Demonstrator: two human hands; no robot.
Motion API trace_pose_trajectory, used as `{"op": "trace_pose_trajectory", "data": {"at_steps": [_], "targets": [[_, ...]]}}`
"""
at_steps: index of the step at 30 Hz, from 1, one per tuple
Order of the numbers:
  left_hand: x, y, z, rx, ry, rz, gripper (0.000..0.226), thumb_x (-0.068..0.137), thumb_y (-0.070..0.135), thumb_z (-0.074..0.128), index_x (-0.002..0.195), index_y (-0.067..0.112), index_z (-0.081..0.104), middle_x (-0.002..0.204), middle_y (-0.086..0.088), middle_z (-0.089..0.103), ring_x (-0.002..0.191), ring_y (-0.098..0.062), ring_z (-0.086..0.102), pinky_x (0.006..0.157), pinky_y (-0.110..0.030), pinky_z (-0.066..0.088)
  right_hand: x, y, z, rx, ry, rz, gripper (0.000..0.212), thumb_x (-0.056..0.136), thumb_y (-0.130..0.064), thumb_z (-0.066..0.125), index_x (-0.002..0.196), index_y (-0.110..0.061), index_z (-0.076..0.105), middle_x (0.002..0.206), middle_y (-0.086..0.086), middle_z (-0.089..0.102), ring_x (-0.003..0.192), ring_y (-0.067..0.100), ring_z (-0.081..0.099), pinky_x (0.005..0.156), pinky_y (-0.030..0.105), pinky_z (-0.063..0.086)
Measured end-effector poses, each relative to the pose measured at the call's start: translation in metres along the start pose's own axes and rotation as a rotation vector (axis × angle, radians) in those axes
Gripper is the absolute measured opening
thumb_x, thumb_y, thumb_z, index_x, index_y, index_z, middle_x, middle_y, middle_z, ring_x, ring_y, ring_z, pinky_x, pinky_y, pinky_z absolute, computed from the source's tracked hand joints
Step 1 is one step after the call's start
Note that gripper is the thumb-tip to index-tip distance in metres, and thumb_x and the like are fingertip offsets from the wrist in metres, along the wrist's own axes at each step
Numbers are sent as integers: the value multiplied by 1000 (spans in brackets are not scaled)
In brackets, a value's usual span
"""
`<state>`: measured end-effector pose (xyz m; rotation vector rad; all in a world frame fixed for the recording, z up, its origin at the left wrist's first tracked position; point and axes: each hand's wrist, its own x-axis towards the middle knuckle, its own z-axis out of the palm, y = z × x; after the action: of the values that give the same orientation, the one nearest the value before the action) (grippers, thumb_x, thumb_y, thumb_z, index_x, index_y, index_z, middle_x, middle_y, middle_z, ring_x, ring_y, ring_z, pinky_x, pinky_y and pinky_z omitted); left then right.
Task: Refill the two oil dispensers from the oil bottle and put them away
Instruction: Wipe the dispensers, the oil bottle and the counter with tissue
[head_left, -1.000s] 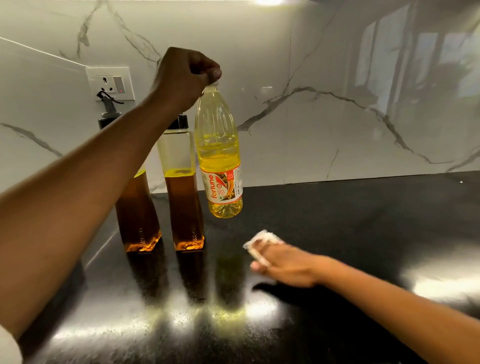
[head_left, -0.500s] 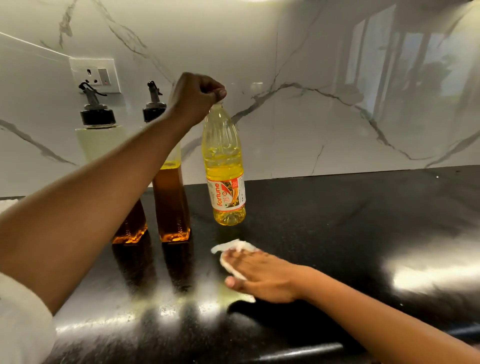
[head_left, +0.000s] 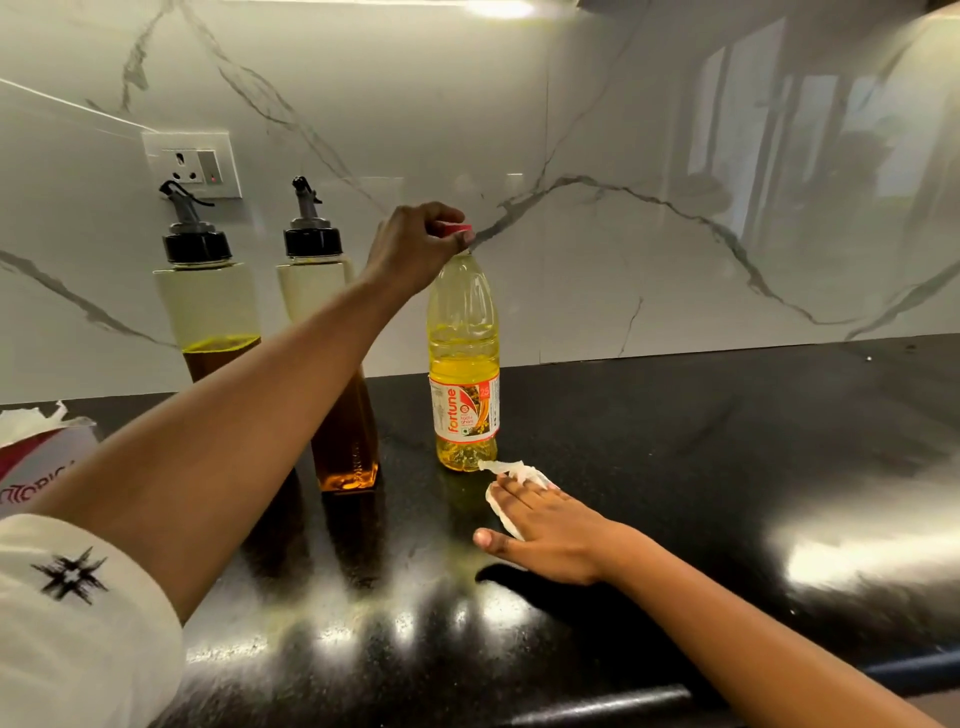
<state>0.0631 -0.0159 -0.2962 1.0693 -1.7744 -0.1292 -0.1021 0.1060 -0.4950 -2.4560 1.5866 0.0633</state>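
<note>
— On the black counter (head_left: 675, 467), what is shown in the head view?
— An oil bottle (head_left: 463, 364) is seen upright near the marble wall, filled with yellow oil to roughly the middle. Its red cap (head_left: 457, 228) is pinched between the thumb and curled fingers of the left hand (head_left: 415, 249).
— And the dispensers?
— Two are set side by side to the left of the bottle, each topped by a black cap and spout. The left dispenser (head_left: 208, 306) and the right dispenser (head_left: 311, 291) are partly filled with amber oil, and their lower parts are crossed by the left forearm.
— How is the right hand held?
— The right hand (head_left: 545, 530) is laid flat, fingers straight and close together, pressed on a white tissue (head_left: 511, 470) just in front of the bottle's base. One tissue corner is seen at that base; whether it touches cannot be told.
— Anything else?
— A wall socket (head_left: 192, 166) is mounted behind the left dispenser, and a tissue box (head_left: 36, 457) is cut off at the left edge.
</note>
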Motion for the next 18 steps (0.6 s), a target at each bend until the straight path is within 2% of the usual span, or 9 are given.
{"op": "trace_pose_trajectory", "data": {"at_steps": [5, 12, 14, 16, 18], "targets": [[-2, -5, 4, 3, -33, -21, 40, 84, 31, 72, 121, 19, 64, 105, -2, 71, 92, -15, 66, 80, -26, 50, -1, 0, -1, -16, -1, -3, 87, 86, -73, 13, 150, -18, -6, 158, 3, -9, 145, 18, -8, 118, 36, -5], [-16, 5, -5, 64, -24, -1, 54, 83, 37, 71, 131, 17, 55, 115, -4, 68, 101, -18, 64, 87, -31, 51, -3, 1, 0, -8, -3, 3, 89, 84, -74, 15, 150, -19, -6, 158, 2, -9, 145, 17, -8, 118, 36, -4], [-30, 9, -25, 89, 117, 127, 52, 84, 40, 70, 129, 20, 56, 117, 0, 65, 100, -14, 62, 87, -35, 53, -4, 0, -1, 0, -7, 3, 92, 82, -76, 13, 150, -19, -7, 158, 2, -10, 145, 17, -10, 118, 36, -4], [-43, 5, -55, 127, 368, 286, 47, 85, 37, 66, 128, 23, 57, 124, 3, 60, 110, -12, 55, 93, -32, 48, -6, -3, -2, 2, -26, -2, 102, 72, -81, 9, 150, -19, -8, 158, 2, -13, 145, 17, -11, 118, 35, -5], [-50, -5, -81, 112, 513, 259, 55, 84, 33, 67, 135, 22, 50, 136, 0, 50, 125, -16, 44, 103, -28, 37, -9, -9, -3, 8, -42, -8, 111, 63, -85, 5, 150, -18, -10, 157, 2, -15, 144, 17, -13, 118, 35, -5]]}}
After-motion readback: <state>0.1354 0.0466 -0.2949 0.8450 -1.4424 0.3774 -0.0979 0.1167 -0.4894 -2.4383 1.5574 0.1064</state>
